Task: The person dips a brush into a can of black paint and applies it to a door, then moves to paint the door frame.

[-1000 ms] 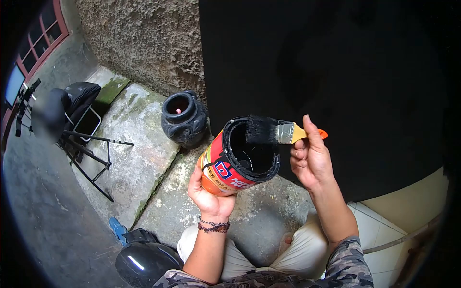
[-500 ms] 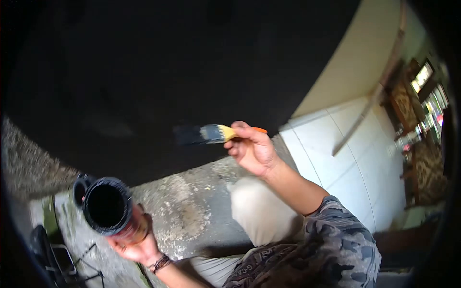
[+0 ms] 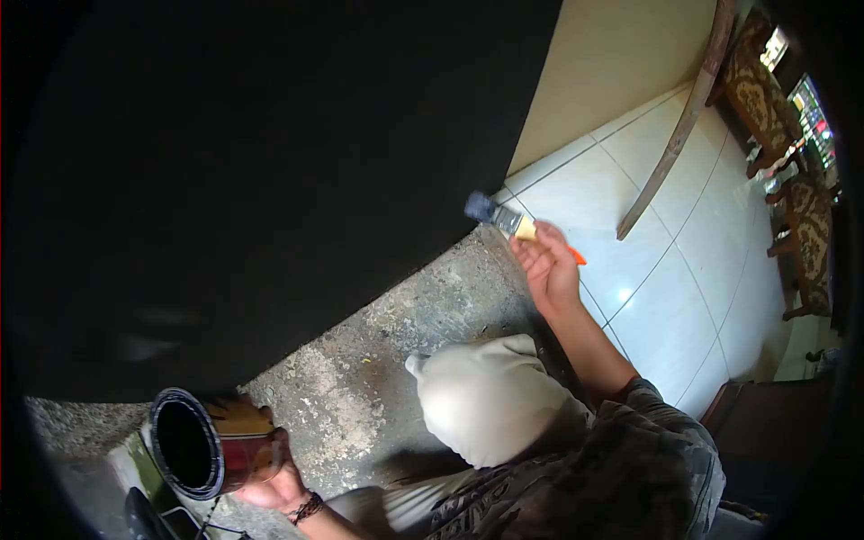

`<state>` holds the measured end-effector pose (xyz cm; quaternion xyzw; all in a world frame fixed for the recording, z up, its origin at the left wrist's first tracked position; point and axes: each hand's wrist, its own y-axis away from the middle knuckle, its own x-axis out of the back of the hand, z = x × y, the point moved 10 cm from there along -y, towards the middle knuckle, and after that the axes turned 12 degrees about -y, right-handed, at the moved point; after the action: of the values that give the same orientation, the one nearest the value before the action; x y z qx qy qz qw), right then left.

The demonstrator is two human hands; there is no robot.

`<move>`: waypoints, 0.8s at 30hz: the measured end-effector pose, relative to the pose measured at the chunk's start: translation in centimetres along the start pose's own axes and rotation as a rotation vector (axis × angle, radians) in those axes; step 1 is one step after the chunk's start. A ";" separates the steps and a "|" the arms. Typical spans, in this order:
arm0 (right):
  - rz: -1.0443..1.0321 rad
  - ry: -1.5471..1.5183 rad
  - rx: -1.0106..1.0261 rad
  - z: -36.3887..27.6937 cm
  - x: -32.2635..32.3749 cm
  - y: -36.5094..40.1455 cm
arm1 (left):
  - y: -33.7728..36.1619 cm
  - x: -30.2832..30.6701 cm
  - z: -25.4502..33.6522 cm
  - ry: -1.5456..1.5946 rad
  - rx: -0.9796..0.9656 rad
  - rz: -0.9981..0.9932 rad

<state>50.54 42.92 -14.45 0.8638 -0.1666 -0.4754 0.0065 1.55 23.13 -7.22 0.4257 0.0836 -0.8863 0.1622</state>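
My right hand [image 3: 551,263] grips a paintbrush [image 3: 507,219] by its yellow and orange handle. Dark paint coats the bristles, which lie right at the lower right edge of a large black surface [image 3: 297,171], where it meets the white tiles. At the lower left, my left hand [image 3: 274,481] is wrapped round a paint can [image 3: 243,443] with a red and tan label. The can is tilted, its dark-smeared mouth facing the camera, and its inside looks black.
A rough, stained concrete floor [image 3: 333,396] lies below the black surface. White floor tiles [image 3: 666,261] spread to the right, with a wooden pole [image 3: 670,153] slanting over them. Patterned chairs [image 3: 801,238] stand at the far right. A bent knee [image 3: 490,396] fills the lower middle.
The paintbrush has moved right and slightly up, from over the black surface to its right edge. The can has dropped lower and tilted more. The whole view has turned.
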 end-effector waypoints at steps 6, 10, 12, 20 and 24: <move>-0.213 0.026 0.335 -5.4 -6.8 -1.0 | 0.2 -3.7 -7.2 0.009 0.188 -0.012; -0.106 0.196 0.429 -3.8 -0.8 -1.4 | 2.5 -2.9 -10.4 -0.048 0.263 0.029; -0.005 0.349 0.324 -1.4 2.0 -1.2 | 3.6 -1.3 -11.8 -0.017 0.344 0.063; -0.327 0.043 0.587 -0.7 -6.9 -0.7 | 5.9 2.3 -13.3 0.013 0.530 0.098; -0.104 0.201 0.458 5.3 3.3 -1.5 | 7.2 4.7 -12.8 0.047 0.555 0.153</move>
<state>48.26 44.17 -20.34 0.8930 -0.2238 -0.3368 -0.1976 10.67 19.05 -18.93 0.4794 -0.1906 -0.8504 0.1037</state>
